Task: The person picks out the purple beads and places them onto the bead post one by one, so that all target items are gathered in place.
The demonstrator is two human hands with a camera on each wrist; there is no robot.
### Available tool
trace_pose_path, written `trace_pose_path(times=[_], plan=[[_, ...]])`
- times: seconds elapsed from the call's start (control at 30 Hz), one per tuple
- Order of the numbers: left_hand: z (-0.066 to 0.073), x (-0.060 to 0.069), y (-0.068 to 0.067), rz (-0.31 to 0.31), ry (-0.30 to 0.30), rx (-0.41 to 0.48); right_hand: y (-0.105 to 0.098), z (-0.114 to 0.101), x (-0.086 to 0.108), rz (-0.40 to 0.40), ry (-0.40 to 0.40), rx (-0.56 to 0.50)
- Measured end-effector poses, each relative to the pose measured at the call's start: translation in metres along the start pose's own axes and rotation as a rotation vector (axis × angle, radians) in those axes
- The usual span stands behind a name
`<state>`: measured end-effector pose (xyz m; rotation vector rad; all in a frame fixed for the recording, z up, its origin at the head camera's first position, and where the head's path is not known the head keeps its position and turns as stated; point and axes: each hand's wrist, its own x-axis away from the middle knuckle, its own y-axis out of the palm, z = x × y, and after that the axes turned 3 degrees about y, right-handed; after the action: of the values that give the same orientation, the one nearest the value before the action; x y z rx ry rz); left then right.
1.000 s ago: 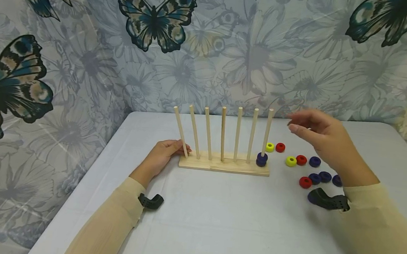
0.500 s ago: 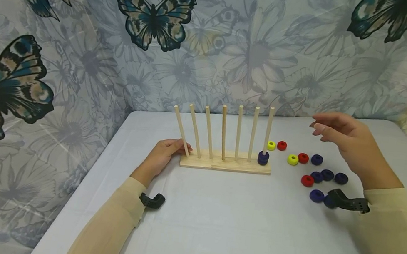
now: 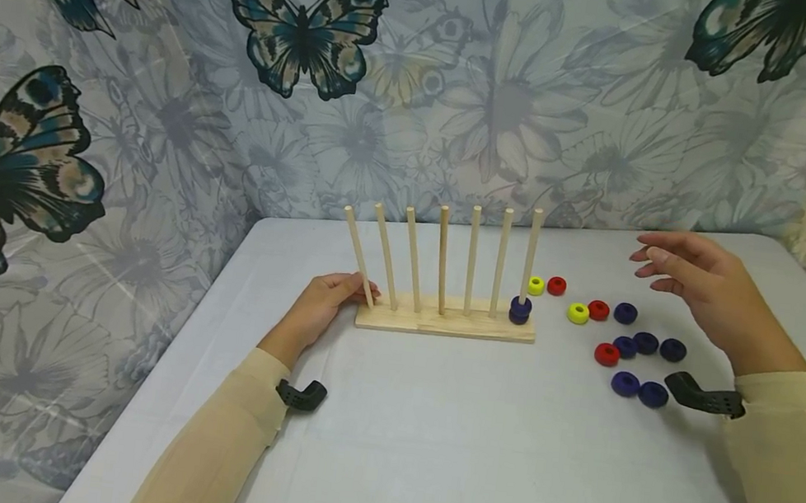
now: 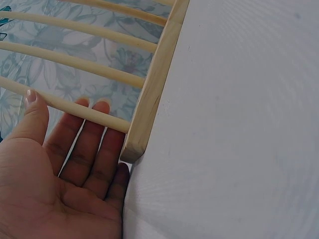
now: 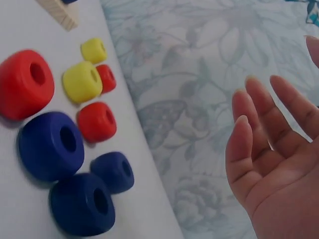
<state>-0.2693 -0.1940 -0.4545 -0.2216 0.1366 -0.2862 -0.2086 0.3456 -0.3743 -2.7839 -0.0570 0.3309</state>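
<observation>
I have the rack (image 3: 445,328) on the bench (image 3: 425,453), my left grip (image 3: 318,306) pinching its leftmost peg (image 3: 359,255) between thumb and fingers. Two blue beads (image 3: 519,315) sit stacked on the rack's rightmost peg (image 3: 531,254). Loose yellow beads (image 3: 578,318), red beads (image 3: 606,359) and more blue beads lie right of the rack, where my right grip (image 3: 718,291) hangs spread.

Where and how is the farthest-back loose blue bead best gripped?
The blue bead is probably best pinched by its rounded outer wall, across the near and far sides, the right hand coming down from above: it lies flat, hole upward, and a red bead sits close on its left.
</observation>
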Motion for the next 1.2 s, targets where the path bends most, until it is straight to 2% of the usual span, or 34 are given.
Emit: trace_pose_path(times=[0.1, 0.43, 0.73, 1.2], plan=[[0.0, 0.0, 0.0, 0.0, 0.004, 0.003, -0.003, 0.007, 0.0, 0.006, 0.024, 0.036], [0.0, 0.0, 0.0, 0.005, 0.012, 0.01, -0.011, 0.018, 0.001, -0.002, 0.098, 0.035], [0.001, 0.001, 0.0, -0.001, 0.015, 0.024, -0.011, 0.028, 0.001, 0.002, 0.183, 0.126], [0.003, 0.001, 0.0, -0.006, 0.01, 0.013, -0.009, 0.046, -0.002, -0.057, 0.236, 0.22]])
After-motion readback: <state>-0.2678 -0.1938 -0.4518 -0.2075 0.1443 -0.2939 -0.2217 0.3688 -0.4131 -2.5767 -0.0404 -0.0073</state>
